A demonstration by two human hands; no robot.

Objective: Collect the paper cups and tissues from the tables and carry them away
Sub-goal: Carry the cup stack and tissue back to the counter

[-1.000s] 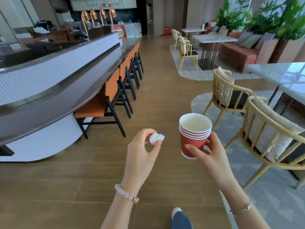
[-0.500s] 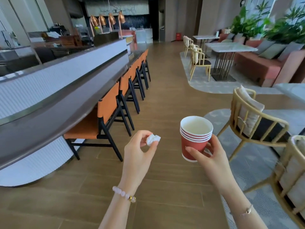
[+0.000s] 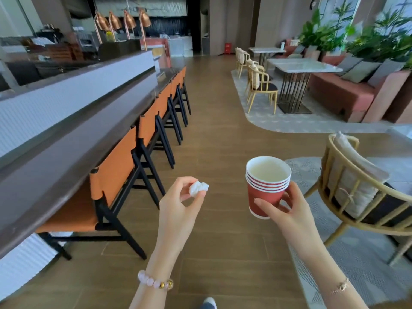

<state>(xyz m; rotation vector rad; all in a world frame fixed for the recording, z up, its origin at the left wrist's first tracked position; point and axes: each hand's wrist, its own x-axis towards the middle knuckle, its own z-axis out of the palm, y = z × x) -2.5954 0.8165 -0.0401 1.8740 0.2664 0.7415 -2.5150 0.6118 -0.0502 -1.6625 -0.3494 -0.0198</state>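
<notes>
A long bar counter (image 3: 73, 139) runs along the left. Near right, the right hand (image 3: 287, 210) curls around stacked red paper cups (image 3: 267, 186); near centre, left hand (image 3: 178, 204) fingertips pinch a crumpled tissue (image 3: 198, 188).

Bright daylight from right windows; edges warped, bg slightly blurred.

Tissue (image 3: 198, 188) left of cups (image 3: 267, 186) (apart)
</notes>
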